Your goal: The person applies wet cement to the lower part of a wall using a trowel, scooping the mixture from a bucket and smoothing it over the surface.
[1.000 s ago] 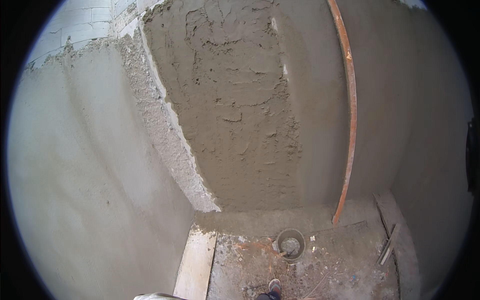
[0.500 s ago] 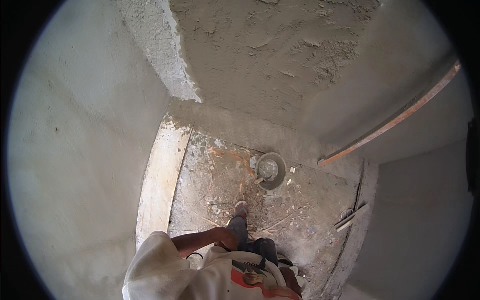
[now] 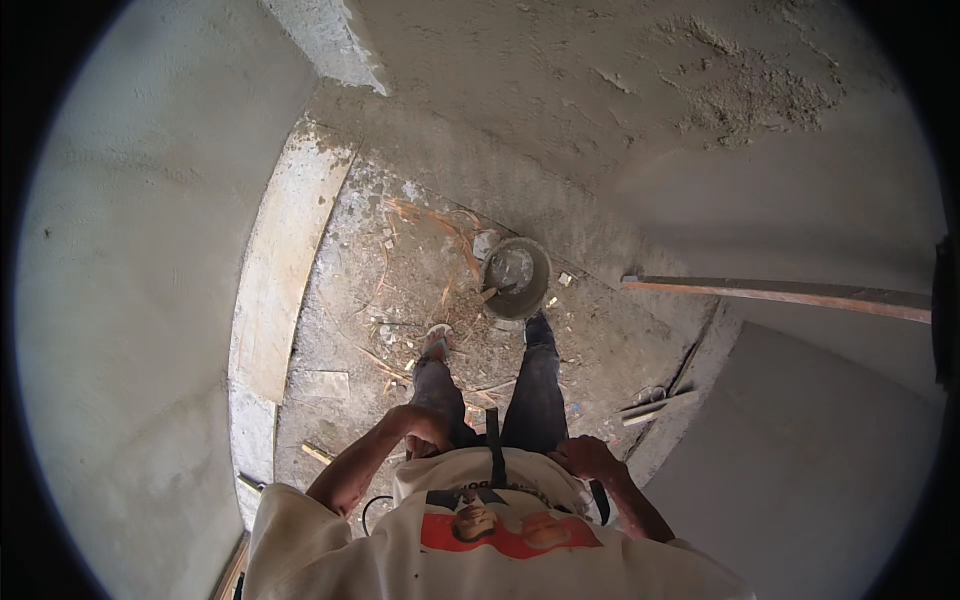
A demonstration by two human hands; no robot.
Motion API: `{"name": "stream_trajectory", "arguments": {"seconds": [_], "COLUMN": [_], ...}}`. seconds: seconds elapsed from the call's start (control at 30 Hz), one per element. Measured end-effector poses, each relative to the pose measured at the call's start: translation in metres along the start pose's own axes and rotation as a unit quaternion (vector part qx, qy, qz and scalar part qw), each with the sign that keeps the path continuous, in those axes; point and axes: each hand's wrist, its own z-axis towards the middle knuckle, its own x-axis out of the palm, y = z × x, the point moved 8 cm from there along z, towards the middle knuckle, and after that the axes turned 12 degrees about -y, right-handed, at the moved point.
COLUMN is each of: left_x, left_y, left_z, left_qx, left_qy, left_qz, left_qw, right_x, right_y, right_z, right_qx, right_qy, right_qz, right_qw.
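Note:
My left hand (image 3: 425, 432) is at the left of my waist by the pale shirt (image 3: 420, 470), its fingers curled; what they grip is hidden. My right hand (image 3: 585, 455) is closed at the right of my waist by the shirt's hem; I cannot make out what it holds. A black strap (image 3: 495, 440) hangs between them. Beyond my feet stands a round mortar-stained bucket (image 3: 530, 295) with a wooden-handled tool (image 3: 489, 294) in it.
Grey plastered walls (image 3: 130, 300) enclose the debris-strewn floor (image 3: 370, 260). A pale board (image 3: 285, 250) lies along the left wall. A long wooden straightedge (image 3: 780, 295) stands at the right wall, and loose strips (image 3: 645, 412) lie at the floor's right edge.
My view has tipped down from the wall to my body and feet. Both hands now show at my waist, and my right foot has come forward beside the bucket.

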Motion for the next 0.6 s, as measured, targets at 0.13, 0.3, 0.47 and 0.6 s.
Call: {"name": "stream_trajectory", "arguments": {"seconds": [0.13,0.3,0.47,0.6], "left_x": [-0.019,-0.099,-0.173,-0.205], "left_y": [-0.040,-0.040,0.012,0.080], "left_z": [0.052,0.153,0.279,0.393], "left_qx": [0.039,0.101,0.065,0.032], "left_qy": [0.001,-0.359,-0.522,-0.613], "left_qz": [-0.269,-0.635,-0.590,-0.508], "left_qw": [0.962,0.677,0.612,0.605], "right_x": [-0.058,-0.068,-0.005,0.020], "right_y": [-0.087,-0.134,-0.111,-0.068], "right_z": [0.146,0.385,0.543,0.594], "right_qx": [-0.018,-0.047,-0.156,-0.303], "right_qy": [0.073,-0.099,-0.202,-0.266], "right_qz": [0.033,0.084,0.058,-0.074], "right_qw": [0.997,0.990,0.965,0.912]}}
